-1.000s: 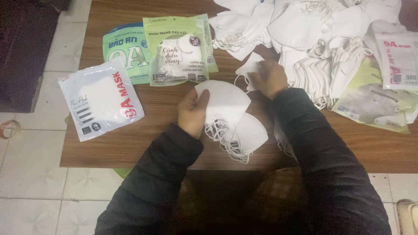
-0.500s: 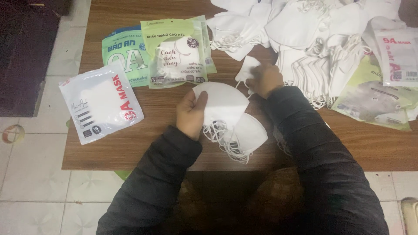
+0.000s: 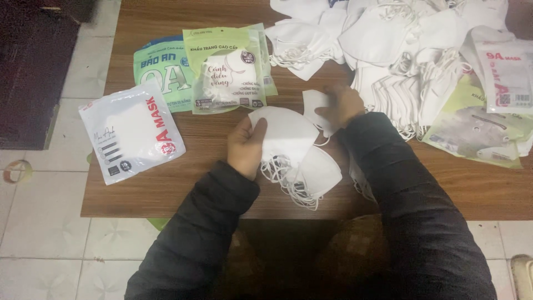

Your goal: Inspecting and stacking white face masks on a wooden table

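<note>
Sleeves of a dark jacket fill the near edge, and from them the left hand (image 3: 246,145) pinches the rim of a folded white mask (image 3: 286,133), thumb on top and fingers curled beneath, at the top of a small stack of masks (image 3: 302,169) whose ear loops trail toward six o'clock. At about one o'clock from that stack, the right hand (image 3: 341,104) rests its fingers, bent and pressing, on a single white mask (image 3: 315,104) lying flat on the wooden table (image 3: 194,183); whether it grips or only holds it down cannot be told. Judging by the layout, only a few masks are gathered in the stack, while a large loose heap of white masks (image 3: 400,50) at one to two o'clock remains unsorted. At ten o'clock lies a white pouch (image 3: 130,130), and at eleven to twelve o'clock a green pouch (image 3: 227,69) overlaps a teal pouch (image 3: 158,75). More packets (image 3: 488,111) sit at three o'clock. Beyond the table's edge, pale floor tiles (image 3: 39,216) show, with a dark mat (image 3: 30,72) at far left.
</note>
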